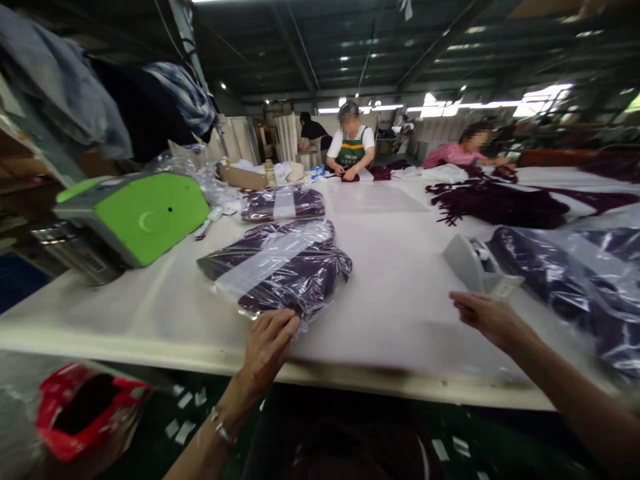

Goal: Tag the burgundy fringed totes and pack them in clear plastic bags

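A dark purple garment in a clear plastic bag, with a pale band across it, lies on the white table. At the bag's near edge, my left hand has its fingers closed on the plastic. My right hand hovers over the table to the right, its fingers pressed together; whatever may be between them is too small to make out. Just beyond that hand is a grey tape dispenser.
Another bagged garment lies behind the first. Bagged dark goods fill the right side. At left stand a green machine and a metal flask. Maroon fringed fabric lies farther back. Co-workers are across the table.
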{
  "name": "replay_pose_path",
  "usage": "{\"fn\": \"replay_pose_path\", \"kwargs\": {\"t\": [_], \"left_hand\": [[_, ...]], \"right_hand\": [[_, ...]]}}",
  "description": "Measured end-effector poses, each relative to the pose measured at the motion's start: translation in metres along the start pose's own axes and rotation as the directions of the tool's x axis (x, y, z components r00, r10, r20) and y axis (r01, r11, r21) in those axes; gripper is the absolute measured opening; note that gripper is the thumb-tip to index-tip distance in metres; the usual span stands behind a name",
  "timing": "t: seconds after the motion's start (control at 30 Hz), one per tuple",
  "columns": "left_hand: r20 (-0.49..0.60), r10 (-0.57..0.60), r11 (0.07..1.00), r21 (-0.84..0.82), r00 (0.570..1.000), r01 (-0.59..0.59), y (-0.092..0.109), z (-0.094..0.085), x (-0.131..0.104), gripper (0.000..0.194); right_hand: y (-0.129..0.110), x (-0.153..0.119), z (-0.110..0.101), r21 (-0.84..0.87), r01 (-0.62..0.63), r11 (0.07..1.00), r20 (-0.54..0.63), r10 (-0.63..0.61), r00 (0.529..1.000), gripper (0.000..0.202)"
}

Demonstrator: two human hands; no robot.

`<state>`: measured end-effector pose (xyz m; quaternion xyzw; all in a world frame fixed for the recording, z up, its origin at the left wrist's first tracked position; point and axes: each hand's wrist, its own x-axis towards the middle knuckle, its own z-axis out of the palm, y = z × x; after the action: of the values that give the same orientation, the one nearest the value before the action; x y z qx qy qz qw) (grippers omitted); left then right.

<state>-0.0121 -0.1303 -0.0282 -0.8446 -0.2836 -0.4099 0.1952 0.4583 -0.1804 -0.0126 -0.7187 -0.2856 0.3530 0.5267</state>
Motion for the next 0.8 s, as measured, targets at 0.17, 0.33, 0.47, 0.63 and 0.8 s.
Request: {"fn": "replay_pose_path", "kwargs": {"t": [0.17, 0.33, 0.47, 0.63, 0.8], "left_hand": [[0.045, 0.005, 1.0, 0.002, 0.999, -0.005, 0.005, -0.001, 0.0, 0.035], [0.047, 0.042, 0.999, 0.001, 0.998, -0.042, 0.004, 0.001, -0.006, 0.03], [0.065, 0.056, 0.998, -0.013, 0.996, -0.055, 0.004, 0.002, -0.011, 0.027], [0.113, 0.03, 1.0, 0.003, 0.993, -0.031, 0.004, 0.004, -0.015, 0.025], [0.178, 0.037, 0.999, -0.022, 0.983, -0.033, 0.003, 0.006, -0.014, 0.024]], "right_hand": [[-0.043, -0.091, 0.168, 0.239, -0.127, 0.963, 0.595, -0.043, 0.802, 0.025], [-0.054, -0.137, 0.247, 0.195, -0.153, 0.969, 0.713, -0.033, 0.7, 0.035], [-0.043, -0.135, 0.254, 0.126, -0.171, 0.977, 0.665, 0.045, 0.746, 0.035], [-0.031, -0.131, 0.258, 0.042, -0.214, 0.976, 0.623, 0.142, 0.769, 0.033], [-0.03, -0.132, 0.254, -0.016, -0.373, 0.928, 0.637, 0.297, 0.711, 0.036]]}}
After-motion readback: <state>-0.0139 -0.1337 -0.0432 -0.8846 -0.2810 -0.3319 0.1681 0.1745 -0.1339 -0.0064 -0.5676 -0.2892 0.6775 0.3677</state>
